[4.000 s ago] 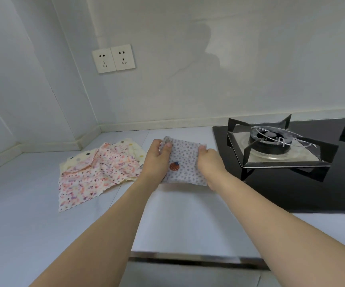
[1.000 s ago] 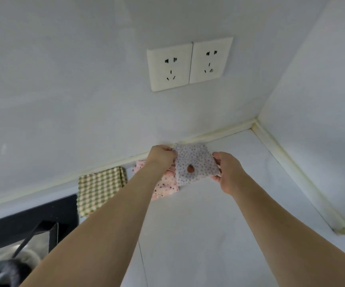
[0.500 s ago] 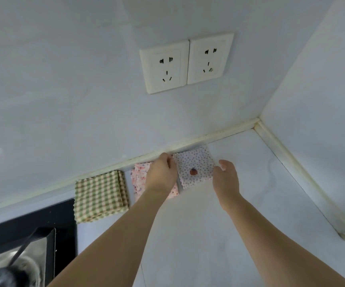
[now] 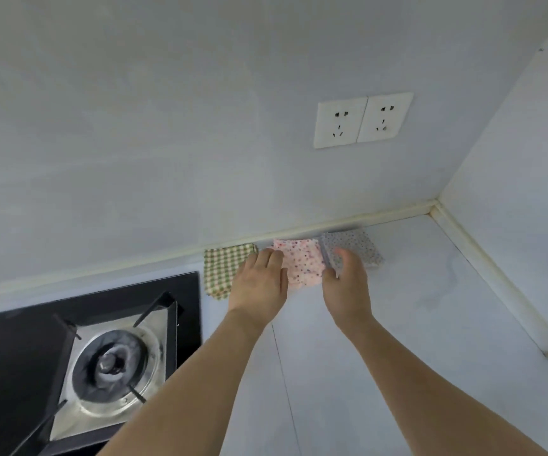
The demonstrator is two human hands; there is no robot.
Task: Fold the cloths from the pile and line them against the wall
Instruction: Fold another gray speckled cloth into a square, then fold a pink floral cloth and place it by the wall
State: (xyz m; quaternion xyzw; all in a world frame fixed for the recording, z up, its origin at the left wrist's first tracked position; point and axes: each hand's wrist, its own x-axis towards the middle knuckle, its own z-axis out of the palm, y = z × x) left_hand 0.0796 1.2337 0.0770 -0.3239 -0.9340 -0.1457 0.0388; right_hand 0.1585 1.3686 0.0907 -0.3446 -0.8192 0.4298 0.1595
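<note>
Resting flat: left hand (image 4: 259, 281) on pink cloth (image 4: 302, 264), right hand (image 4: 346, 284) seemingly on grey cloth (image 4: 355, 246).

No readable text, label, brand or number shows anywhere in the head view. The two white wall sockets (image 4: 363, 119) carry only their pin holes, with no lettering that can be made out. The stove (image 4: 85, 357) shows no visible marking either, though any small print on its dark surface may be lost to blur.
</note>
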